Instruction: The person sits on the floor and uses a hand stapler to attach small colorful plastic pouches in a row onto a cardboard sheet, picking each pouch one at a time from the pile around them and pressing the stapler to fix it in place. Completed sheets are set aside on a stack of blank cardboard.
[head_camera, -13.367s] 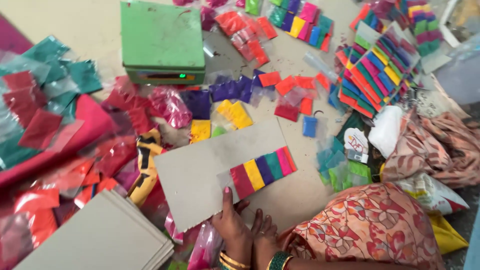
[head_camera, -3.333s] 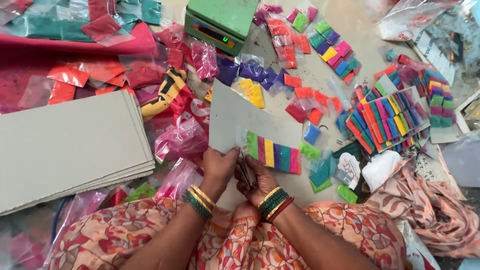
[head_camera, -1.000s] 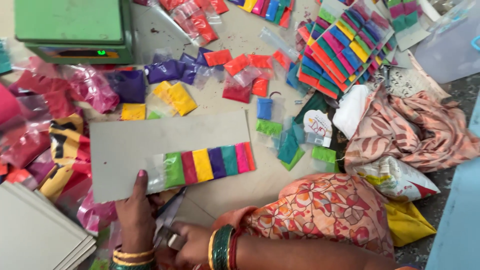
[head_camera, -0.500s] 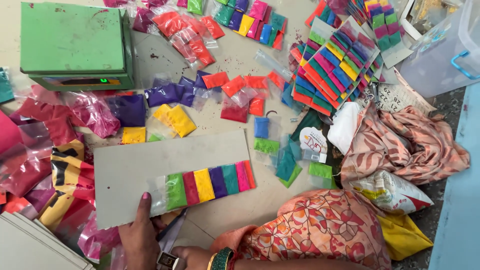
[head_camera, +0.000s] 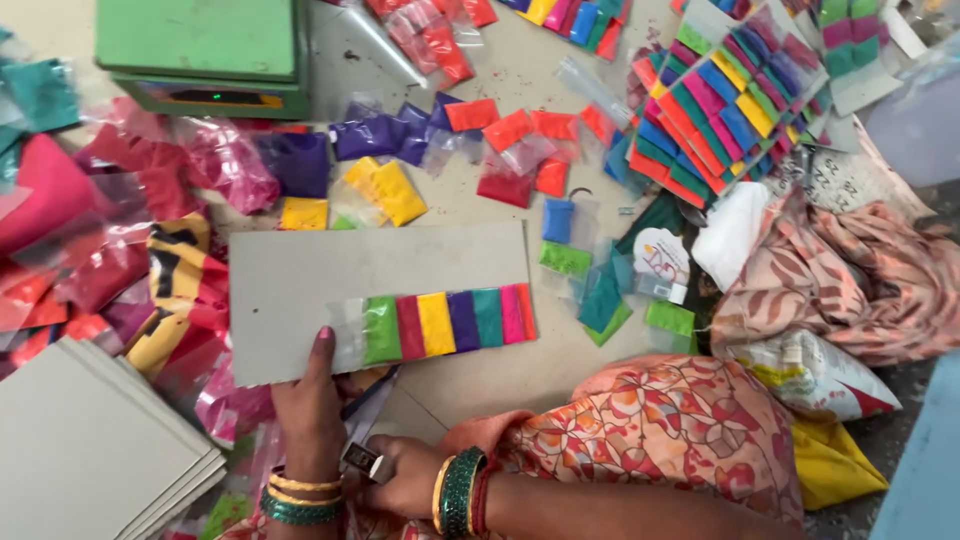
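Observation:
A grey cardboard sheet (head_camera: 320, 280) lies on the floor in front of me, with a row of several small packets of coloured powder (head_camera: 450, 322) fixed along its lower right edge. My left hand (head_camera: 310, 405) holds the sheet's lower edge, thumb on top just left of the green packet. My right hand (head_camera: 400, 475) is below the sheet, fingers closed around a small metal stapler (head_camera: 362, 458). Both wrists wear bangles.
A green weighing scale (head_camera: 205, 50) stands at the top left. Loose colour packets (head_camera: 500, 140) cover the floor around it. Finished packet cards (head_camera: 730, 100) pile at the top right, blank grey sheets (head_camera: 90, 455) stack at the lower left, patterned cloth (head_camera: 850, 270) lies right.
The view has shifted slightly, so the sheet sits higher and nearer. My left thumb stays on its lower edge. My right hand with the stapler has come more fully into view below it.

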